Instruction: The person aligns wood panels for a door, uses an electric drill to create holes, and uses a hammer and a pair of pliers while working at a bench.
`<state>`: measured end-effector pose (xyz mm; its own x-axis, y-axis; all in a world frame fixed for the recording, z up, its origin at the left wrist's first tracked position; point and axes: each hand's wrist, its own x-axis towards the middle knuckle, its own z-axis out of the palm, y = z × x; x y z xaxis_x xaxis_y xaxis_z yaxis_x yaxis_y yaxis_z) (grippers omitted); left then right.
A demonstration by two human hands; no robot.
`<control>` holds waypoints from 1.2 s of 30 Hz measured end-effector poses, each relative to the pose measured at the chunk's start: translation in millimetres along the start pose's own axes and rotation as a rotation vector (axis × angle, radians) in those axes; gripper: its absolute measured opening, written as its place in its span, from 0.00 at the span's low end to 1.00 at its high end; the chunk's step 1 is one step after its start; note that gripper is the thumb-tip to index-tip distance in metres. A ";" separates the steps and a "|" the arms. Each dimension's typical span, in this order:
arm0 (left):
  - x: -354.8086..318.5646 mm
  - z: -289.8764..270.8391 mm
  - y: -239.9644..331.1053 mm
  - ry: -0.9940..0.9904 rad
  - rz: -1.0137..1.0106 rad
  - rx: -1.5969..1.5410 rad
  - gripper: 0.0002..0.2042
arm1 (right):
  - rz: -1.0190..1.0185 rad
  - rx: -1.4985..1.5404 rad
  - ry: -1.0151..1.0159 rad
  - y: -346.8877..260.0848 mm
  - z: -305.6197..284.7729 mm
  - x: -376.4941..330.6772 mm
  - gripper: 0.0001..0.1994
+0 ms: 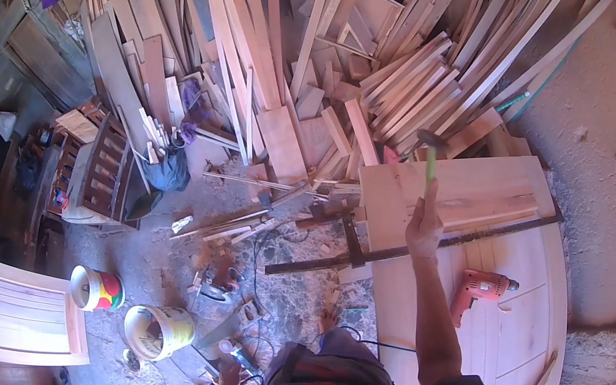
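My right hand [425, 229] is closed round the green handle of a hammer [430, 168], whose dark head is raised over the far part of a large wooden door panel [496, 327]. A long dark bar clamp [395, 253] lies across the panel, just beneath my right wrist. To the right of my forearm, a red power drill [476, 292] rests on the panel. My left hand [227, 377] hangs low at my left side, above tools and cords on the floor. Its fingers are too small and unclear to show whether they hold anything.
Two buckets, one multicoloured [97, 290] and one pale yellow [157, 332], stand at the left near a second wooden panel [9, 298]. A circular saw [219, 283] and cords lie on the dusty floor. Many boards [245, 29] lean at the back.
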<state>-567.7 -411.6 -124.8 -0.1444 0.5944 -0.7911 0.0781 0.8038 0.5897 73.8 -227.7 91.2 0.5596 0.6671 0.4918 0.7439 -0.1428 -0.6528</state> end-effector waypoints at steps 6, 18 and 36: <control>9.9 10.6 3.0 -0.060 -0.020 0.094 0.16 | 0.064 -0.185 -0.225 71.4 18.5 -13.4 0.34; -2.1 -8.5 -42.6 -0.003 -0.018 0.212 0.19 | 0.081 -0.156 -0.224 25.4 9.0 2.5 0.29; 5.4 -1.7 -36.3 -0.011 0.184 0.175 0.09 | 0.062 -0.195 -0.280 88.4 33.6 -9.7 0.34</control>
<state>-573.0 -437.6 -150.1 -0.1010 0.7305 -0.6754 0.2714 0.6733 0.6877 121.9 -222.3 9.4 0.5042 0.8235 0.2601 0.7828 -0.3085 -0.5405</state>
